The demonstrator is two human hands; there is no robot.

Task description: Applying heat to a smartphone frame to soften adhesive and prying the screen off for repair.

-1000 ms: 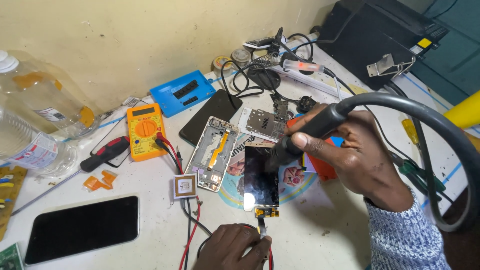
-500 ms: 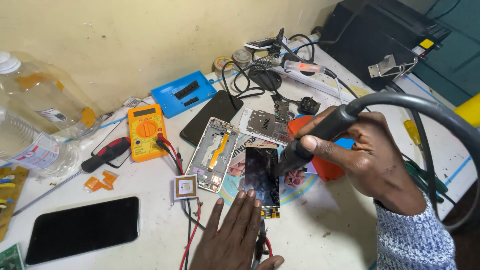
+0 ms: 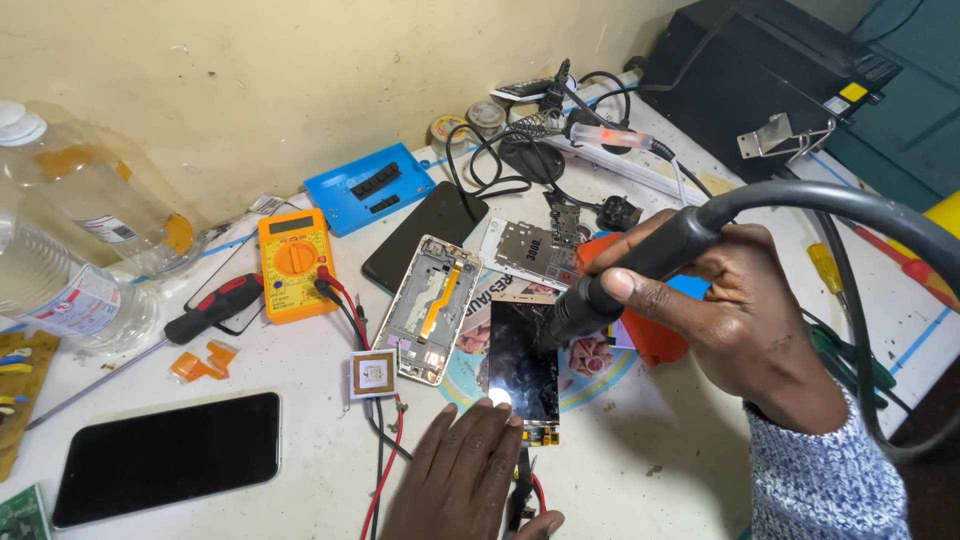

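Observation:
My right hand (image 3: 740,300) grips a black hot-air handpiece (image 3: 620,275) with a thick grey hose, its nozzle pointing down at the upper right corner of a small phone screen (image 3: 520,360) lying flat on the white bench. My left hand (image 3: 470,470) lies flat with fingers spread, fingertips resting on the lower edge of that screen beside a bright reflection. A bare phone frame with an orange flex (image 3: 430,305) lies just left of the screen.
A yellow multimeter (image 3: 293,262) with red and black leads, a black phone (image 3: 165,455), a blue tray (image 3: 370,187), plastic bottles (image 3: 70,270), a small square chip board (image 3: 373,375), a screwdriver (image 3: 205,308) and cables (image 3: 540,140) surround the work spot. A black box (image 3: 770,70) stands at the back right.
My left hand has opened from a curled fist and moved up so its fingers press the screen's lower edge. The handpiece nozzle has shifted slightly right along the screen's top.

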